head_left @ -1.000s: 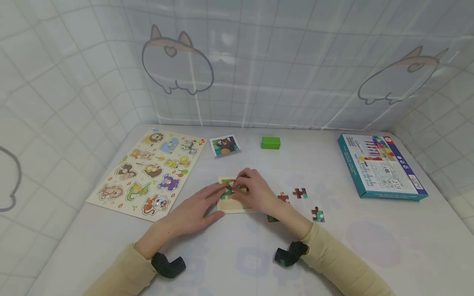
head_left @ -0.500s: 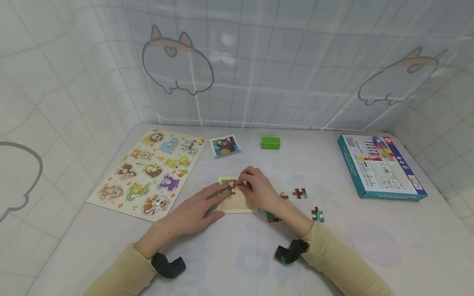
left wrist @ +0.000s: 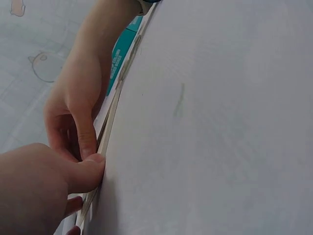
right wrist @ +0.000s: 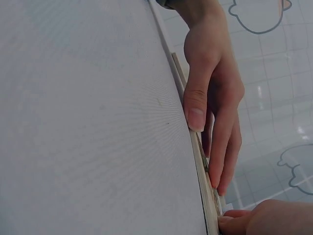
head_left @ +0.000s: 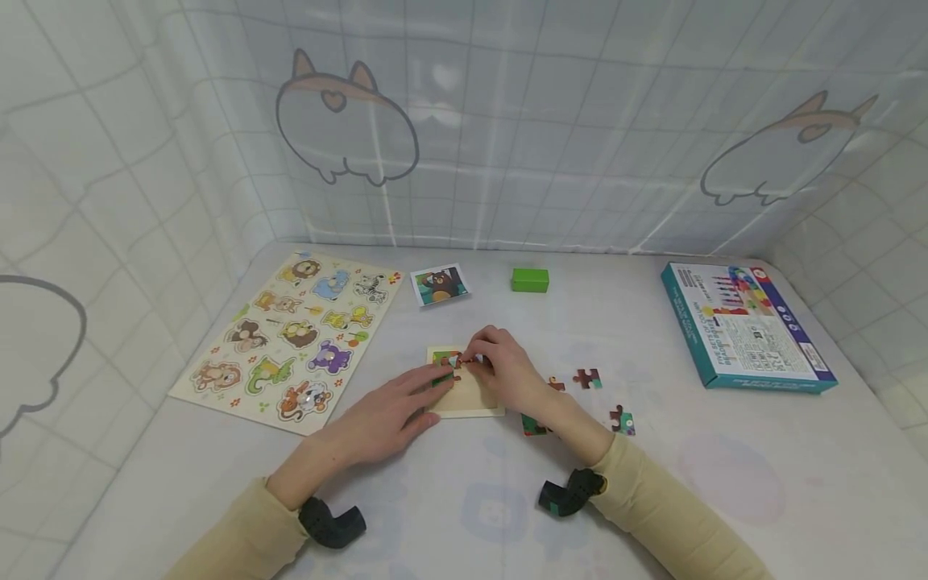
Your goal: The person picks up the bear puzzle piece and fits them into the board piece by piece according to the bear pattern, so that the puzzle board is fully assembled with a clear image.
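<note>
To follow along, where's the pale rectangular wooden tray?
In the head view's lower centre, the tray lies partly under the left hand and right hand, nearer than the rectangular bear card.

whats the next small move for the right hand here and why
Probably press the puzzle piece down into the wooden tray, beside the upper-left piece. The right hand seems to pinch it near the tray's upper edge, and the left hand has its fingers over the tray's left side, which should help steady everything.
</note>
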